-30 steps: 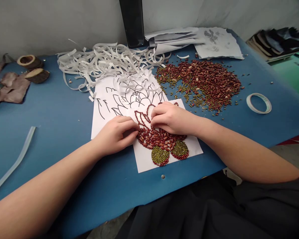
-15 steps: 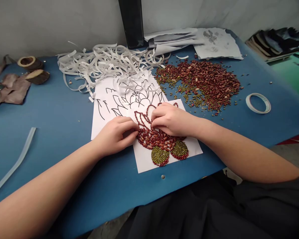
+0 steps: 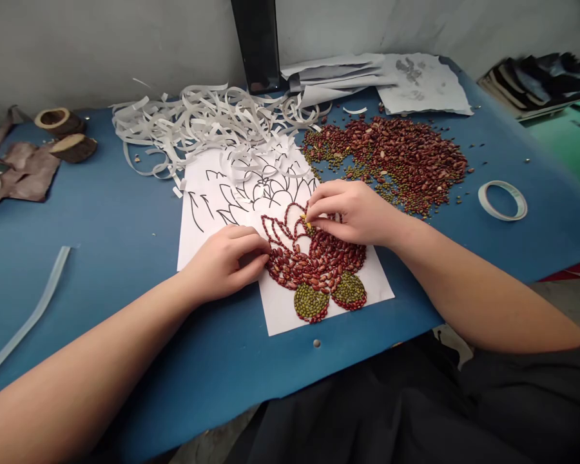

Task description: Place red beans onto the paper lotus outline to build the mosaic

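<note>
A white sheet [image 3: 379, 283] bears a flower picture of red beans [image 3: 328, 258], with two round patches of green beans [image 3: 311, 301] at its bottom. My left hand [image 3: 234, 261] rests at the sheet's left edge, its curled fingers and thumb touching the red beans; anything between them is hidden. Over the upper part of the picture is my right hand [image 3: 348, 211], thumb and fingers bent near small yellow bits and green beans. What its fingertips hold is too small to make out. Under the bean sheet's upper left lies a paper with black line drawings [image 3: 198, 225].
White paper strips [image 3: 198, 122] are heaped behind the drawing. Loose red and green beans [image 3: 406, 161] spread at the back right, near a tape roll [image 3: 502, 200]. Wooden pieces [image 3: 73, 148] stand at the left. Crumpled papers [image 3: 423, 84] and a black post [image 3: 256, 45] are behind.
My right hand has moved a little right and away from me, uncovering more red beans and the yellow bits. The left hand has stayed in place.
</note>
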`<state>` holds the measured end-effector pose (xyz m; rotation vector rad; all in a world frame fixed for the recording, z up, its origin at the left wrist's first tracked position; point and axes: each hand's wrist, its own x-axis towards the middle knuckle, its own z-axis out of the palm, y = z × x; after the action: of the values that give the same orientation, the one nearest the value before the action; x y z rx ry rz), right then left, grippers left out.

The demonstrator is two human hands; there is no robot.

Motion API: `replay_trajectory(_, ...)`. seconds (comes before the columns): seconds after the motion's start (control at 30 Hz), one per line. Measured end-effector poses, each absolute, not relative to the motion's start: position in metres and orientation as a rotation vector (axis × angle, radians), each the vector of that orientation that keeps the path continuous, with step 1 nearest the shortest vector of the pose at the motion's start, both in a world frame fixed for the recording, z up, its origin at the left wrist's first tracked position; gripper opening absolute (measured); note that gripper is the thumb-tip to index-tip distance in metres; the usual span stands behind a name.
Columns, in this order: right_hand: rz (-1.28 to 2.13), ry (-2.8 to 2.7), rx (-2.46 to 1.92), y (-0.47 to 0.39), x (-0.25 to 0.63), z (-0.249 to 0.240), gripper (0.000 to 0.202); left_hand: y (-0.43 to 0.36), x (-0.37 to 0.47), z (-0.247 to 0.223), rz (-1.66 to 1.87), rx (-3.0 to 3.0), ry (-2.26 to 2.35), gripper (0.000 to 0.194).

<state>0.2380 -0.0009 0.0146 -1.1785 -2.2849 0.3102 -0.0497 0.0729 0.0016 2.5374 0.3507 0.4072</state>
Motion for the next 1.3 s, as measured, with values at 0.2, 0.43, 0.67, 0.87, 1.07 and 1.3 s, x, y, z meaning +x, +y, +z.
replay_trajectory(0.2, 0.302, -2.493, -1.003, -0.006, 0.23, 0.01, 0.017, 0.073, -0.051, 0.001, 0.417, 2.537, 0.344, 0.017)
replay_trajectory(0.43, 0.297, -2.537, -0.991, -0.007, 0.222, 0.006, 0.02, 0.074, -0.051, -0.001, 0.421, 2.547, 0.344, 0.018)
replay_trajectory(0.67, 0.347, -2.555, -0.963, -0.006, 0.226, 0.006, 0.019, 0.073, -0.051, 0.0, 0.416, 2.551, 0.354, 0.019)
replay_trajectory(0.87, 0.22, -2.68, -1.027, -0.008, 0.225, 0.013, 0.02, 0.073, -0.05, 0.001, 0.397, 2.538, 0.372, 0.019)
replay_trajectory(1.07, 0.237, -2.69, -0.988, -0.011, 0.219, 0.014, 0.021, 0.073, -0.051, 0.0, 0.415, 2.537, 0.353, 0.018)
replay_trajectory(1.3, 0.248, -2.715, -1.008, -0.011, 0.215, 0.013, 0.023, 0.072, -0.05, 0.001, 0.392, 2.532, 0.38, 0.019)
